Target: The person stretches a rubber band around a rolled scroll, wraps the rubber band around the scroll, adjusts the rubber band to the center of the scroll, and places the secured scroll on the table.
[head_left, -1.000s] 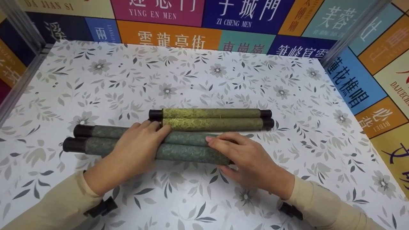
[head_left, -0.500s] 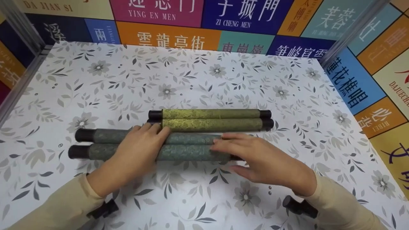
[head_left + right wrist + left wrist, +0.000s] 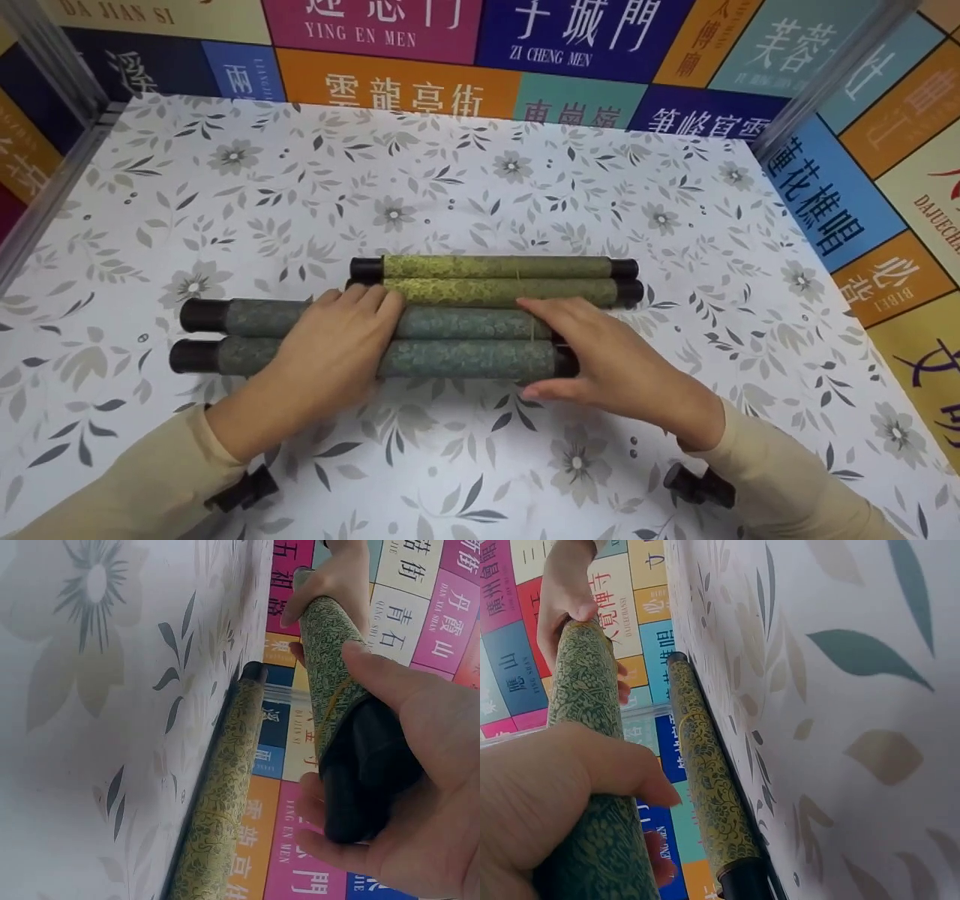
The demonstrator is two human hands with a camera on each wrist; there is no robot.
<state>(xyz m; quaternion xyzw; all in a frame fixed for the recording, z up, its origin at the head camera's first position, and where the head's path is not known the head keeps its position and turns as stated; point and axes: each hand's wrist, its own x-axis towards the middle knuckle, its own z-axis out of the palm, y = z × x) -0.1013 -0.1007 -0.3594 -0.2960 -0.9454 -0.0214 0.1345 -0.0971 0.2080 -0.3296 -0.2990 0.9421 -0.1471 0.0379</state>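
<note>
A dark green rolled scroll [image 3: 465, 358] with two rollers side by side and black end knobs lies across the near middle in the head view. My left hand [image 3: 334, 345] grips it left of its middle, fingers over the far roller. My right hand [image 3: 619, 360] holds its right end, fingers on the far side and thumb on the near side; the right wrist view shows the black knobs [image 3: 367, 772] within this hand. Near that end a thin yellowish band [image 3: 533, 326] goes round the scroll. Just behind lies a yellow-green scroll [image 3: 495, 291], also banded, close to my left fingertips.
A white tabletop with a grey flower and leaf print [image 3: 450, 195] spreads beneath. Coloured panels with Chinese lettering [image 3: 405, 86] stand behind and on both sides. Clear upright edges [image 3: 825, 82] mark the corners. Dark wrist devices [image 3: 697, 484] sit at both sleeves.
My right fingers lifted from the top of the green scroll and spread around its right end, baring the band. The green scroll shifted slightly right. My left hand stayed on it.
</note>
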